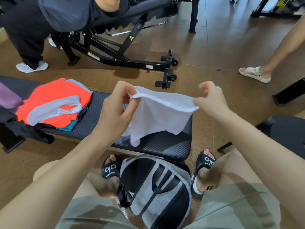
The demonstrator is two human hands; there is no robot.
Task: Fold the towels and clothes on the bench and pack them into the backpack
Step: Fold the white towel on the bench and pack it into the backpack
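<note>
Towel, white point(158, 113): held up above the near end of the black bench point(165, 144), stretched between both my hands along its top edge, the lower part hanging in loose folds with one corner drooping onto the bench pad. My left hand point(115, 106) pinched the left top corner between thumb and fingers, the fingers curled round the cloth. My right hand point(209, 100) gripped the right top corner with thumb and lower fingers, while the forefinger and its neighbour stood raised and hooked, free of the cloth.

Clothes, stacked point(54, 103): an orange and grey garment lay on top of a teal one, on the bench to the left, well apart from the towel. A purple item point(8, 98) sat at the far left edge, and a dark garment point(24, 129) hung off the bench's near side.

Backpack, grey and black point(156, 189): stood on the brown floor between my feet, just below the bench end, its top open. I wore black slides point(109, 169) and greenish shorts point(239, 205).
</note>
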